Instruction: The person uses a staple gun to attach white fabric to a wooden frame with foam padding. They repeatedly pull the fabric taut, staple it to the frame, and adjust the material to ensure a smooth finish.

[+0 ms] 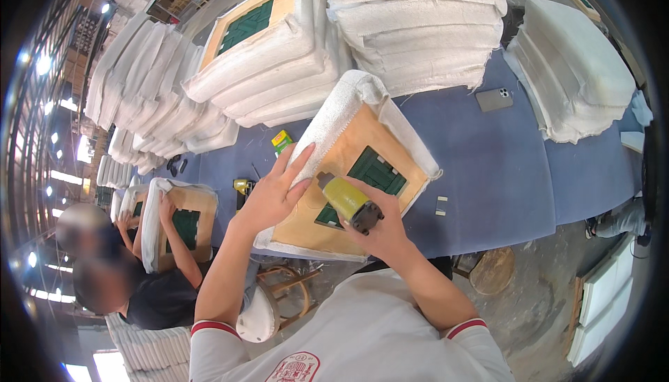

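A seat cushion (310, 209) lies in front of me with its plywood underside up and white fabric folded over its edges. Green webbing shows through the openings in the plywood. My left hand (273, 190) grips the cushion's left edge, thumb and fingers on the fabric fold. In my right hand (385, 232) is a yellow-green staple gun (346, 199) with a black end cap. Its nose points at the plywood beside the left fabric edge, near my left fingers. Whether the nose touches the wood I cannot tell.
Stacks of white cushions (418, 26) line the far side of the blue table (481, 166). A phone (495, 100), a small yellow-green box (281, 141) and another yellow tool (243, 187) lie there. To the left, people handle another cushion (202, 218). A round stool (492, 270) stands below.
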The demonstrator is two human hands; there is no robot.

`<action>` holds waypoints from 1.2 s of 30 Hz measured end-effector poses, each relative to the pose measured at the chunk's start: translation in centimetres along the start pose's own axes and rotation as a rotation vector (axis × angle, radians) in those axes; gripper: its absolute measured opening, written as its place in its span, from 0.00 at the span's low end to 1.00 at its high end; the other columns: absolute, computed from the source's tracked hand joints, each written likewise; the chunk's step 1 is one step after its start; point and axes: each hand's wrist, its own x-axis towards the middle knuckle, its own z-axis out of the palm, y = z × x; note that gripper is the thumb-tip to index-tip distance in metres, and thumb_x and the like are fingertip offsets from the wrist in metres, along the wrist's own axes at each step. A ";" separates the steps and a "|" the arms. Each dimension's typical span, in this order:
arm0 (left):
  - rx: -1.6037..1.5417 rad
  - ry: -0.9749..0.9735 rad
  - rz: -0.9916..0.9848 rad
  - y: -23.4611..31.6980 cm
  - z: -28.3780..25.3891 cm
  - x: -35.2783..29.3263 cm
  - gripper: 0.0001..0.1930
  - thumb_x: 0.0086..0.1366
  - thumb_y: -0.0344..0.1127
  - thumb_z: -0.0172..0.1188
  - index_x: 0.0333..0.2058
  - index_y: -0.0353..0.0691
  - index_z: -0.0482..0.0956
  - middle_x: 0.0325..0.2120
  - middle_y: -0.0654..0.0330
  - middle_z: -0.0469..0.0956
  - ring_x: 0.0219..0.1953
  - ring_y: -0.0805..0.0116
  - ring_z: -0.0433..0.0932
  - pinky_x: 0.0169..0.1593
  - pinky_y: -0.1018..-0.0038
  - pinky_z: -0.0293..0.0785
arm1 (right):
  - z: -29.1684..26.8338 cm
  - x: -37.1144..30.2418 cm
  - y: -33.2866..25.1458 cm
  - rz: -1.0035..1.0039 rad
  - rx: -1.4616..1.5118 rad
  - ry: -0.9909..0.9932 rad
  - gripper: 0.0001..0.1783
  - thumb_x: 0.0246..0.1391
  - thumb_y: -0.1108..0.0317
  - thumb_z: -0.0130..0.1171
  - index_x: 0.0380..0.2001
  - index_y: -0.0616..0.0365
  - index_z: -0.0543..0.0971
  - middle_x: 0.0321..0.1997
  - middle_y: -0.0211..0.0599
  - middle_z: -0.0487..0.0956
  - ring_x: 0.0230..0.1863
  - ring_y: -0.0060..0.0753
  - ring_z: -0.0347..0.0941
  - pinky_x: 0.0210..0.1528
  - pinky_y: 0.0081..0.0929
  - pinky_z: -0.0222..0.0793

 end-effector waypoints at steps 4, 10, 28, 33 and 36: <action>-0.001 0.006 0.016 0.7 0.0 -0.2 0.43 0.80 0.31 0.62 0.88 0.58 0.55 0.84 0.37 0.56 0.79 0.28 0.68 0.78 0.49 0.71 | 0.8 0.7 -1.2 -0.155 -0.080 0.037 0.38 0.56 0.78 0.75 0.72 0.65 0.81 0.59 0.51 0.91 0.57 0.39 0.91 0.63 0.33 0.82; -0.002 -0.010 0.019 0.6 -0.5 -0.5 0.51 0.71 0.24 0.63 0.88 0.63 0.54 0.85 0.35 0.54 0.78 0.24 0.68 0.76 0.46 0.75 | 1.5 0.3 -1.8 -0.075 -0.096 -0.062 0.39 0.55 0.78 0.74 0.72 0.64 0.80 0.58 0.53 0.91 0.57 0.43 0.91 0.62 0.34 0.81; -0.297 0.019 -0.079 -4.1 0.2 -3.2 0.38 0.92 0.62 0.35 0.89 0.49 0.49 0.85 0.41 0.58 0.85 0.38 0.61 0.85 0.54 0.58 | 3.6 -2.1 1.4 -0.114 0.007 -0.061 0.41 0.54 0.79 0.75 0.74 0.62 0.80 0.57 0.51 0.90 0.54 0.45 0.90 0.61 0.33 0.81; -0.084 -0.009 -0.059 -2.3 0.7 -4.4 0.34 0.92 0.47 0.45 0.89 0.50 0.51 0.82 0.33 0.60 0.81 0.31 0.65 0.82 0.53 0.63 | 3.6 -2.3 1.5 -0.065 0.005 -0.032 0.40 0.54 0.79 0.75 0.73 0.62 0.80 0.57 0.52 0.90 0.54 0.44 0.89 0.61 0.34 0.81; -0.020 -0.018 -0.016 -1.2 -0.1 -4.3 0.35 0.88 0.40 0.51 0.88 0.55 0.53 0.81 0.31 0.60 0.76 0.25 0.69 0.77 0.50 0.70 | 3.2 -2.5 0.3 0.067 -0.001 -0.074 0.39 0.57 0.80 0.73 0.74 0.64 0.79 0.61 0.47 0.90 0.59 0.29 0.87 0.66 0.32 0.79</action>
